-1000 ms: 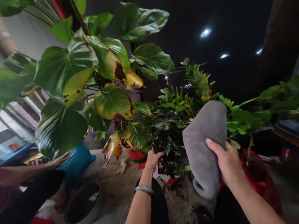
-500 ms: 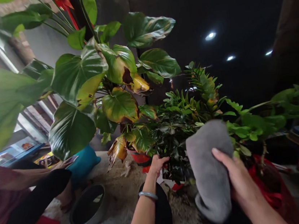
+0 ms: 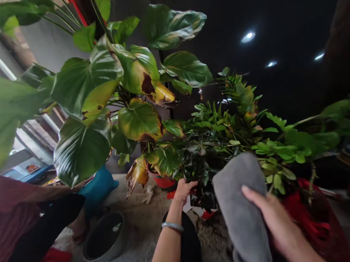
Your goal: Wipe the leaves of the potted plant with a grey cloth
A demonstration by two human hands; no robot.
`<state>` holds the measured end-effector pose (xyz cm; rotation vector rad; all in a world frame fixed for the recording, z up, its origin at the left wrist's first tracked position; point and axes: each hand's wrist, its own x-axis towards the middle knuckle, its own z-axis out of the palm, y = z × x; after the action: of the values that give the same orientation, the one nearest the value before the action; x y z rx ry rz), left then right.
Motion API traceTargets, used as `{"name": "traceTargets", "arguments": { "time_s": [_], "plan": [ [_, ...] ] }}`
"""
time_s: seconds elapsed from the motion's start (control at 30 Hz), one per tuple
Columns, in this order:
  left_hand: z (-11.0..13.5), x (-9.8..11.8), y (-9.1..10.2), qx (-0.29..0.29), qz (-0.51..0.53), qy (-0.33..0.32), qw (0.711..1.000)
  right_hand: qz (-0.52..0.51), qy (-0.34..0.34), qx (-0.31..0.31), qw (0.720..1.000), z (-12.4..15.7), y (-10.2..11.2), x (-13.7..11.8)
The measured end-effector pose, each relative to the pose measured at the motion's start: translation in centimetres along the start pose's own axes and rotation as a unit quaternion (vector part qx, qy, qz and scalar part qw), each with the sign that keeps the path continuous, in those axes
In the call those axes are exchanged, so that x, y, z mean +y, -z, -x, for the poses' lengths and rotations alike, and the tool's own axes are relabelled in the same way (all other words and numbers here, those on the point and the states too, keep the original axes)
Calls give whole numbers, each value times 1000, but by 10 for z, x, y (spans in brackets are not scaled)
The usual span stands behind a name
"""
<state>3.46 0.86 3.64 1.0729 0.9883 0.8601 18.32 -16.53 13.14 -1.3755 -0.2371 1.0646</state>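
A folded grey cloth [image 3: 243, 212] hangs from my right hand [image 3: 276, 216], the thumb pressed over its front and the other fingers hidden behind it. To its left, my left hand [image 3: 184, 190], with a pale bangle [image 3: 173, 226] on the wrist, closes at the base of a dark-leaved potted plant [image 3: 201, 153]. Its thumb points right, while leaves and shadow cover the other fingertips. The cloth is in front of the dark plant's right side and partly hides it.
A large-leaved plant [image 3: 86, 82] with browned leaves rises at left. Beneath it are a red pot [image 3: 162, 182] and a grey basin [image 3: 118, 240]. A seated person [image 3: 10, 219] is at far left. A red bag [image 3: 320, 223] surrounds another plant's base at right.
My right hand and the cloth have moved down and slightly left. My left hand stays at the dark-leaved plant. The seated person's arm has shifted a little.
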Motion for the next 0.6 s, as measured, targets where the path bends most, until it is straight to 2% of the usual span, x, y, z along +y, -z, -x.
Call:
{"name": "traceTargets", "arguments": {
  "time_s": [0.07, 0.13, 0.17, 0.23, 0.33, 0.4, 0.43, 0.5, 0.6],
  "plan": [
    [0, 0, -1, -2, 1, 3, 1000, -77, 85, 61, 991, -22, -11, -32],
    [1, -1, -2, 2, -2, 8, 1000, -148, 70, 57, 985, -40, -26, -43],
    [1, -1, -3, 5, -4, 8, 1000, -167, 36, 34, 985, -44, -33, -37],
    [2, 0, -3, 4, -11, 4, 1000, -159, -66, -28, 985, -42, -40, -9],
    [3, 2, -3, -4, -19, 2, 1000, -90, -218, -94, 967, -16, -33, 47],
    [3, 3, -2, 3, -14, 7, 1000, -55, -241, -97, 964, 4, -20, 63],
    [3, 3, -1, 8, -9, 9, 1000, -44, -225, -91, 969, 11, -14, 61],
    [4, 4, -1, 16, 2, 10, 1000, -41, -155, -71, 985, 14, -6, 37],
    [5, 4, -1, 24, 6, 13, 1000, -101, 27, 8, 994, -4, -12, -14]
  ]
}}
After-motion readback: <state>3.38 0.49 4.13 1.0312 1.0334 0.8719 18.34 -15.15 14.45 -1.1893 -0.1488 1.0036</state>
